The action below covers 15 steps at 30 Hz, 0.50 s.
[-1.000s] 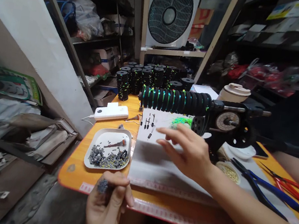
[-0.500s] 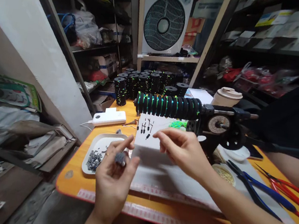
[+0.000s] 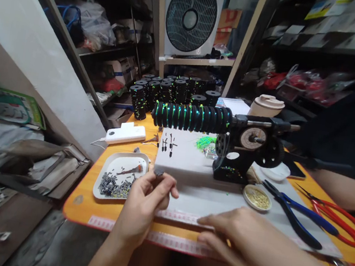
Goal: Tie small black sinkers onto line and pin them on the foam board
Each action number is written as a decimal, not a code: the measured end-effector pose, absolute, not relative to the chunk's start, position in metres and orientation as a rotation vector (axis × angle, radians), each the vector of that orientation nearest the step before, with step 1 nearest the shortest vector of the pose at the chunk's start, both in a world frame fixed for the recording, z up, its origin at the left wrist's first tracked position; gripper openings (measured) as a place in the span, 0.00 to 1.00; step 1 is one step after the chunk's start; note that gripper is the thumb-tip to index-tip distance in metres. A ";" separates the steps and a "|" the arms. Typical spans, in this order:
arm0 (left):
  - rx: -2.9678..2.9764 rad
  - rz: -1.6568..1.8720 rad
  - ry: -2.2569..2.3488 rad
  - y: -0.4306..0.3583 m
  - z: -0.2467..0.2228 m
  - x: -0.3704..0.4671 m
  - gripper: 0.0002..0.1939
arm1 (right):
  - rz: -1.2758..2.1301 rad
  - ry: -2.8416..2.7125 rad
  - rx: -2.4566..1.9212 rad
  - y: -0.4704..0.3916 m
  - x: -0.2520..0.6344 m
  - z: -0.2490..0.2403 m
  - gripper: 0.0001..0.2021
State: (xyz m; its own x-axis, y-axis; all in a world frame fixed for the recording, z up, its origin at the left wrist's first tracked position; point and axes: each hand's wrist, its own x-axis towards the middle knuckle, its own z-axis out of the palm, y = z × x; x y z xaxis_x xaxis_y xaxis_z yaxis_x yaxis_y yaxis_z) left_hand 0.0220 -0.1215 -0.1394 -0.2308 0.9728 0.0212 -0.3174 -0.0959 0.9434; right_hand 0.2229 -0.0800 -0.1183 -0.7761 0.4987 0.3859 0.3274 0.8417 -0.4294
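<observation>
My left hand (image 3: pixel 147 201) is closed around a small dark grey bundle (image 3: pixel 158 172), whose top shows above the fingers, just right of a white tray (image 3: pixel 98 183) with small dark pieces. My right hand (image 3: pixel 232 234) is low over the front edge of the grey board (image 3: pixel 189 191), thumb and forefinger apart, with nothing seen between them. Several small black parts (image 3: pixel 170 154) lie on the board's white back part. Behind them a winding device (image 3: pixel 235 158) carries a row of black spools (image 3: pixel 192 118) with green and blue thread.
A dish of gold pieces (image 3: pixel 257 198), blue-handled pliers (image 3: pixel 300 214) and red-handled pliers (image 3: pixel 339 215) lie at the right. A white power bank (image 3: pixel 125 133) is at the left. Farther back are stacked black spools (image 3: pixel 179 92), a lidded cup (image 3: pixel 267 106) and a fan (image 3: pixel 190 19).
My left hand has closed over the grey bundle. My right hand has moved down from the small black parts to the board's front edge. The view has shifted slightly.
</observation>
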 end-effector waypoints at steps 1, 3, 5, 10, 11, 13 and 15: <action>0.810 1.539 1.054 -0.133 -0.144 0.020 0.11 | 0.403 -2.562 -0.613 -0.077 0.223 -0.112 0.07; 0.685 1.529 1.031 -0.152 -0.154 0.015 0.10 | 0.279 -2.493 -0.548 -0.071 0.215 -0.104 0.07; 0.614 1.544 1.048 -0.166 -0.162 0.011 0.10 | 0.161 -2.445 -0.350 -0.066 0.198 -0.102 0.11; 0.500 1.532 1.066 -0.189 -0.172 0.005 0.12 | -0.052 -2.520 0.185 -0.058 0.155 -0.116 0.15; 0.491 1.525 1.088 -0.193 -0.174 0.005 0.13 | -0.052 -2.530 0.233 -0.057 0.150 -0.119 0.14; 0.512 1.497 1.144 -0.200 -0.178 0.003 0.14 | -0.036 -2.556 0.309 -0.056 0.145 -0.124 0.10; 0.605 1.454 1.216 -0.204 -0.181 -0.002 0.15 | -0.068 -2.594 0.351 -0.055 0.145 -0.127 0.08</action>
